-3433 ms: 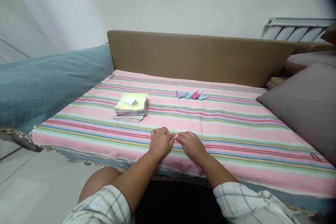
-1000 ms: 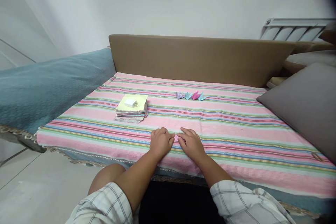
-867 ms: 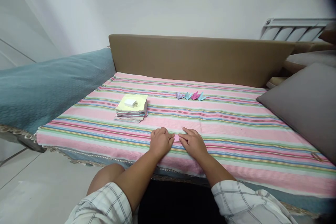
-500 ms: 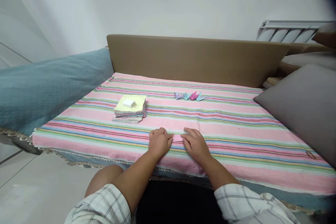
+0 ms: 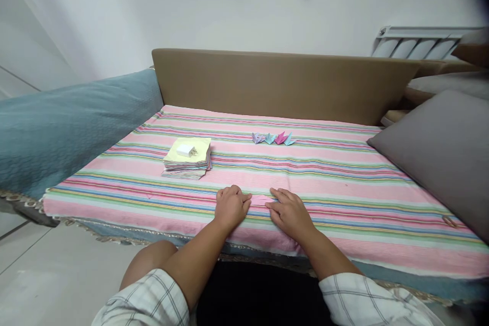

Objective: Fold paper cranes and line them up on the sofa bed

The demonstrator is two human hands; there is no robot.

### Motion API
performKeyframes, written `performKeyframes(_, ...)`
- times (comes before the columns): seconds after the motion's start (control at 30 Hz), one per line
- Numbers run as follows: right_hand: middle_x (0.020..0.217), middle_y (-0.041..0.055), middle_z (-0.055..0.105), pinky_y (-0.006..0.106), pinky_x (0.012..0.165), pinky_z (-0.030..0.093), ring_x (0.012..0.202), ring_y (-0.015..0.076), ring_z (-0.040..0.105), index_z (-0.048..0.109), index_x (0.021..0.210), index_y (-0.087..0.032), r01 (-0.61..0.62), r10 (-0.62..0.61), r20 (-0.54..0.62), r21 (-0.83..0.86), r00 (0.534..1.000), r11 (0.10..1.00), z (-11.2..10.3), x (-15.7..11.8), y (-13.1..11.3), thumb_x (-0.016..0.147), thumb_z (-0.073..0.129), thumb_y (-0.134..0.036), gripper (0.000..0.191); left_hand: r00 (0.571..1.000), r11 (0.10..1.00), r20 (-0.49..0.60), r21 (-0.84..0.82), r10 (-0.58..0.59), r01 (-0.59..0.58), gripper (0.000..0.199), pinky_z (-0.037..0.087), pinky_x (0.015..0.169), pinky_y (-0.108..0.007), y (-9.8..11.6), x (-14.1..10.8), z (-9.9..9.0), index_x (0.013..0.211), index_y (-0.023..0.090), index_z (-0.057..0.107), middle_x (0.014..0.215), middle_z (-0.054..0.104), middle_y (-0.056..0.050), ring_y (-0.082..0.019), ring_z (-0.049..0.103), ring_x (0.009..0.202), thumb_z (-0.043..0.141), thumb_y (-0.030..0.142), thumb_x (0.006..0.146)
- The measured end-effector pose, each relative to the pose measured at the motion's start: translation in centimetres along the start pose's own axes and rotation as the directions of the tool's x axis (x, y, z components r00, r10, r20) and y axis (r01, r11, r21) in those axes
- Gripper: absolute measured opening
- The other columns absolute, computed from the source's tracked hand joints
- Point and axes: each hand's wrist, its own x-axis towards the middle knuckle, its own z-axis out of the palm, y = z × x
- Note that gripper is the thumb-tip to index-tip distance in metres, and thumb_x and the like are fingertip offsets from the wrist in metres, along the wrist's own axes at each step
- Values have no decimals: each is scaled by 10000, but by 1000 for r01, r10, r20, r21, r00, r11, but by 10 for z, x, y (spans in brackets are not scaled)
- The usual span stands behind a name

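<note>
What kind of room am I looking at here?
Probably a living room at home: a sofa-like seat with a brown backrest, a grey cushion and a white radiator on the wall.

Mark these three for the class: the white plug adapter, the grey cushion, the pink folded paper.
White plug adapter (image 5: pixel 185 150): head view, its casing.
Grey cushion (image 5: pixel 443 147): head view, its broad face.
Pink folded paper (image 5: pixel 259 200): head view, its visible middle.

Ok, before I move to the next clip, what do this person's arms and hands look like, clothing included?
Both the left sleeve and the right sleeve are white with a thin dark check, ending near the elbows. Below them, the left hand and right hand are gloveless, with no watch or bracelet visible.
</note>
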Motion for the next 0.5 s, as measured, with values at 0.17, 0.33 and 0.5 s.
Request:
performKeyframes(0.17,1070,57,662,402,882,411,997,238,555,698,749,-215,-71,73,-79,30,994,997,-13,6,4,761,521,-169,183,1000,1000,1,3,0,0,213,292,846,-372,-1,0,2,987,358,690,911,547,-26,-190,482,902,534,378,843)
performKeyframes(0.33,1188,68,616,411,985,351,1123,218,513,628,1084,-191,138,-120,-129,139,984,981,0,14,-15,840,450,-150,304,1000,1000,-3,-2,7,-7,209,288,852,-375,-1,0,1,986,358,686,910,547,-23,-188,482,902,535,373,842)
performKeyframes(0.5,1142,60,643,400,958,367,1075,207,545,575,1173,-209,125,-117,-50,215,992,969,21,22,-26,896,408,-169,326,1000,1000,-6,19,12,-12,192,288,850,-377,0,-1,1,915,332,704,894,546,-24,-188,477,890,530,370,842)
